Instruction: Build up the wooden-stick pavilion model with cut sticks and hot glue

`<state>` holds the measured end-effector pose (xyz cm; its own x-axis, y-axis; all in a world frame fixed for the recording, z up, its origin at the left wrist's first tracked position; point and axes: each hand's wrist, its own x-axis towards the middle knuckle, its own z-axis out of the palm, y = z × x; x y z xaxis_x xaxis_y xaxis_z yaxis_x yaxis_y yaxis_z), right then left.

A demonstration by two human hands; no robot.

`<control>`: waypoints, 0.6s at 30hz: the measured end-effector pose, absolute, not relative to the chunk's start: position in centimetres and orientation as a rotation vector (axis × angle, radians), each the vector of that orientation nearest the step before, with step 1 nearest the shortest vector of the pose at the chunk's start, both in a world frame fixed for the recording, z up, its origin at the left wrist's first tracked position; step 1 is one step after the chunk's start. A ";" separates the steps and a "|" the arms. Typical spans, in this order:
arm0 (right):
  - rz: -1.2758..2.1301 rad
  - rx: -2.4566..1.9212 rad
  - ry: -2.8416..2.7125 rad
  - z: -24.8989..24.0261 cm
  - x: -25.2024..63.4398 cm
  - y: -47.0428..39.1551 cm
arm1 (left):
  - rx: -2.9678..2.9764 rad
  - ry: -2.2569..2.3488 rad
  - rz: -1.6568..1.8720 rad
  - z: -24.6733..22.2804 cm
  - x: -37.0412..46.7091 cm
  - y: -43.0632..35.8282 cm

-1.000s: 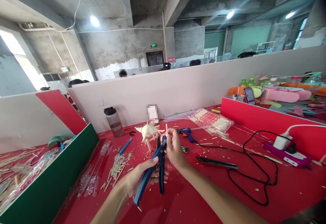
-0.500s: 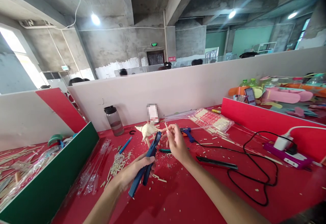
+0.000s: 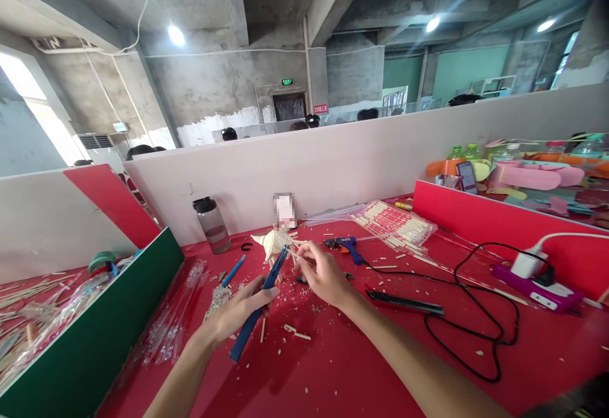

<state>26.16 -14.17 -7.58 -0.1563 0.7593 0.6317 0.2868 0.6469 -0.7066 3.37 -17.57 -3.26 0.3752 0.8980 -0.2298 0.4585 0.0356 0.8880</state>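
Note:
My left hand [image 3: 248, 307] is wrapped round the handles of a long blue two-handled cutter [image 3: 248, 332], whose tip points up and away from me. Between the thumb and fingers of my right hand [image 3: 323, 273] is a thin wooden stick [image 3: 293, 252]. Its near end reaches the cutter's tip; whether it lies between the jaws I cannot tell. Just behind the tip stands a small model with a peaked roof [image 3: 273, 241], built of pale sticks and partly hidden. A dark tool [image 3: 301, 280] lies partly covered below my right hand.
A blue glue gun [image 3: 349, 248] and bagged wooden sticks [image 3: 399, 224] lie at the back right. A black tool [image 3: 404, 302] and a looping cable [image 3: 495, 335] are on the right. A bottle [image 3: 212, 224], blue pen [image 3: 233, 271] and stick scraps [image 3: 217, 299] are on the left.
The cutter's handles have closed together and its tip has moved left and slightly down. My right hand has come down and left, bringing the stick to the tip. A short stick now shows below the cutter.

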 end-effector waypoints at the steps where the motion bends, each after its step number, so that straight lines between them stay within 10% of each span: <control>1: 0.513 -0.864 -1.726 -7.6 26.2 -14.1 | 1.586 1.222 0.525 -3.3 3.5 -17.5; 18: 0.476 -0.879 -1.737 -7.8 26.3 -13.8 | 1.524 1.215 0.563 -2.7 4.3 -17.8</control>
